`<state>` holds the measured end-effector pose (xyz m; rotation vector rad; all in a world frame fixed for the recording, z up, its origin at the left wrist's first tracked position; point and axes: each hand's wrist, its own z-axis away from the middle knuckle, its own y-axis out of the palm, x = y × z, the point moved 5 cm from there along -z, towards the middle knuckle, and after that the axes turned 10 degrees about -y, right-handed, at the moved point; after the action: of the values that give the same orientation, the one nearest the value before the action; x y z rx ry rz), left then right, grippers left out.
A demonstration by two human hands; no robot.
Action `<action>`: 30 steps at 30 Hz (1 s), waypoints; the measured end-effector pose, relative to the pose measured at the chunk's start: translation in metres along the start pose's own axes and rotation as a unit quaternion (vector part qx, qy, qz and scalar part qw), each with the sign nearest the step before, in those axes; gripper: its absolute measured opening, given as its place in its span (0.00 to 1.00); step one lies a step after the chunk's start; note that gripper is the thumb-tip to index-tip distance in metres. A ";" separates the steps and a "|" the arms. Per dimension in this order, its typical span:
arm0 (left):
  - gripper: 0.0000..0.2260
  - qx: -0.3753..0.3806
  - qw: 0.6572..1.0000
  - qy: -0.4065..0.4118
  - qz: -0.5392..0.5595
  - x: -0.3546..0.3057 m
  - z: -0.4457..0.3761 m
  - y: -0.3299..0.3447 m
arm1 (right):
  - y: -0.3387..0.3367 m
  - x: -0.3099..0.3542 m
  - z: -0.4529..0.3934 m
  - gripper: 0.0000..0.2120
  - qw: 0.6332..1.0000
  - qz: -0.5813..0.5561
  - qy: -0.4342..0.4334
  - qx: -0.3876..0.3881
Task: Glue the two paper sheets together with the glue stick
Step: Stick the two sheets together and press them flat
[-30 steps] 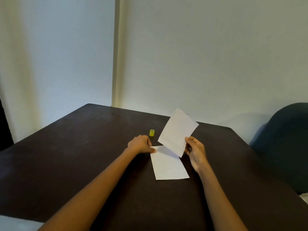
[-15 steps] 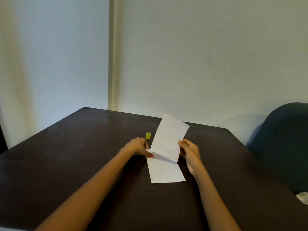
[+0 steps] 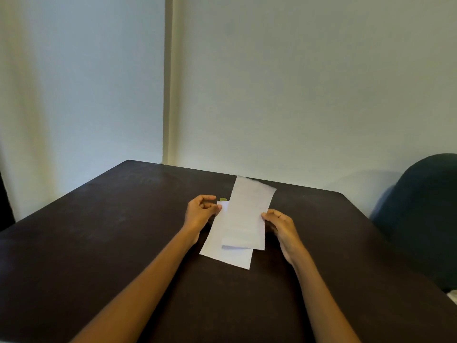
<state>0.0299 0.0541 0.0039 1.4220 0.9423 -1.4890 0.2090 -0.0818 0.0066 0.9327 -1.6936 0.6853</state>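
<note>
A dark desk (image 3: 99,243) stands against pale walls that meet in a corner at 12 o'clock, with the rounded back of a dark blue chair (image 3: 425,219) at 3 o'clock beside the desk's edge and a scrap of something white at the frame's lower right, too small to identify. At the centre of the desk a person works two white sheets: the lower sheet (image 3: 222,248) is pinched at its far corner by the left hand (image 3: 200,211), thumb and curled fingers closing that grip on the paper's edge at about 10 o'clock from the sheet's middle. The right hand (image 3: 282,229) clamps its grip on the upper sheet (image 3: 249,211) at that sheet's 3 o'clock edge, holding it tilted up off the desk so that its near end overlaps the lower sheet and its far end rises toward 12 o'clock. The raised paper stands in the way of the glue stick (image 3: 223,199), of which only a sliver of yellow-green shows just beyond the left fingertips, between that hand and the upper sheet. Both forearms reach in from 6 o'clock.
</note>
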 end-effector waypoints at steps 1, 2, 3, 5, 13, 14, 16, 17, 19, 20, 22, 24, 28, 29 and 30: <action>0.13 -0.002 1.000 -0.002 0.013 0.000 -0.001 0.000 | 0.000 -0.001 -0.001 0.07 1.000 0.006 0.000 0.000; 0.13 -0.004 1.000 -0.003 0.022 0.001 -0.002 -0.001 | 0.000 -0.001 -0.001 0.07 1.000 0.012 -0.001 -0.002; 0.13 -0.005 1.000 -0.003 0.030 0.001 -0.002 -0.001 | 0.000 -0.001 -0.002 0.06 1.000 0.019 -0.002 -0.004; 0.11 -0.002 0.999 -0.002 0.045 0.001 -0.002 -0.002 | 0.002 -0.002 -0.002 0.05 0.999 0.032 -0.004 0.002; 0.07 0.036 0.994 -0.018 0.098 0.001 -0.001 -0.003 | 0.005 -0.005 -0.003 0.05 0.998 0.060 -0.003 -0.015; 0.06 0.049 0.994 -0.023 0.100 0.002 -0.001 -0.003 | 0.003 -0.005 -0.002 0.05 0.998 0.059 -0.005 -0.023; 0.07 0.059 0.993 -0.037 0.098 0.003 -0.001 -0.004 | 0.001 -0.006 -0.001 0.05 0.997 0.064 -0.010 -0.037; 0.08 0.057 0.993 -0.046 0.095 0.003 -0.001 -0.005 | 0.000 -0.007 -0.001 0.04 0.997 0.066 -0.011 -0.043; 0.09 0.062 0.991 -0.060 0.097 0.004 -0.002 -0.007 | -0.002 -0.008 -0.001 0.04 0.996 0.068 -0.014 -0.057; 0.08 0.068 0.990 -0.064 0.101 0.003 -0.001 -0.007 | -0.003 -0.008 -0.001 0.04 0.996 0.069 -0.016 -0.063; 0.07 0.082 0.989 -0.066 0.105 0.003 0.000 -0.008 | -0.005 -0.007 -0.002 0.03 0.995 0.065 -0.018 -0.073; 0.07 0.093 0.988 -0.061 0.105 0.002 0.002 -0.008 | -0.005 -0.008 -0.002 0.04 0.995 0.061 -0.020 -0.075; 0.06 0.068 0.989 -0.049 0.121 0.002 0.005 -0.008 | -0.001 -0.008 -0.002 0.04 0.997 0.063 -0.018 -0.041; 0.06 0.053 0.990 -0.045 0.126 0.003 0.005 -0.009 | 0.000 -0.008 -0.002 0.04 0.997 0.067 -0.018 -0.034; 0.05 0.038 0.990 -0.040 0.128 0.003 0.006 -0.009 | 0.001 -0.008 -0.002 0.04 0.997 0.072 -0.019 -0.032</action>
<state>0.0196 0.0516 0.0008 1.4654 0.6341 -1.3898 0.2102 -0.0778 -0.0004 0.7892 -1.8191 0.7088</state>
